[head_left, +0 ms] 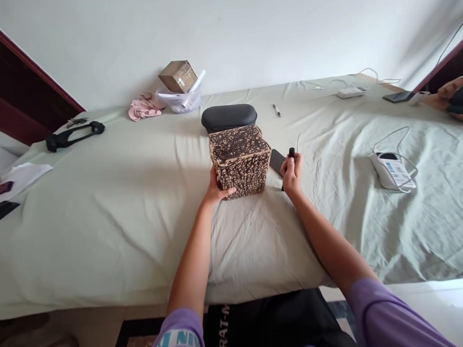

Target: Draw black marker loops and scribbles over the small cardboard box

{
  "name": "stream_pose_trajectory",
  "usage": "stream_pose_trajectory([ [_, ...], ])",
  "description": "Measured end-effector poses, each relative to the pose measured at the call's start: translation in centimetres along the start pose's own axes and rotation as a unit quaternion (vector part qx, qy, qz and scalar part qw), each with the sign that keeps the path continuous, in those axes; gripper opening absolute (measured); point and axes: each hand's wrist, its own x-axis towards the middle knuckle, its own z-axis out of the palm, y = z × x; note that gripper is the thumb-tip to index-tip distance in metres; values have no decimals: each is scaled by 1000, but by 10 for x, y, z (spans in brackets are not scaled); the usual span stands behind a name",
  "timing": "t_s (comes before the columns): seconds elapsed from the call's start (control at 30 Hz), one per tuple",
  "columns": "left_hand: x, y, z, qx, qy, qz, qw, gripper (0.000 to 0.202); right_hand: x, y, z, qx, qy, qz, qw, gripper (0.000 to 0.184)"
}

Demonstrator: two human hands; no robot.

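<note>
A cardboard box [243, 168] covered in black scribbled loops stands upright on the cloth-covered table. My left hand [218, 188] grips its lower left edge, the thumb lying across the front face. To the right of the box, my right hand [292, 172] is closed around a black marker [291, 152], whose dark end sticks up above the fist. A dark flat phone-like object [277, 161] lies between the box and my right hand, partly hidden by both. Directly behind the box sits a black zip case [229, 117].
Behind are a pink cloth [145, 106], a clear tub [181, 102] with a small carton [178, 76], and a pen [277, 110]. A white corded device [393, 171] lies right, a black headset-like frame [75, 135] left. Other people's hands show at both side edges.
</note>
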Motion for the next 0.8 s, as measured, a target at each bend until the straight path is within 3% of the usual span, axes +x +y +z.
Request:
stream_pose_trajectory([
  [0.07,0,-5,0,-1,6,19,1000,136,-1,3,2,158,45,-7,986,23],
  [0.13,1,-10,-1,0,8,39,999,130,-4,1,8,209,46,-7,977,25],
  [0.33,9,-22,-12,82,-36,63,994,144,-10,-9,21,260,2,-11,966,33],
  [0.63,9,-17,-13,99,-48,61,992,150,-11,-25,13,335,4,24,942,49],
  [0.8,9,-16,-13,100,-47,56,992,154,-11,-30,15,329,-87,100,935,66],
])
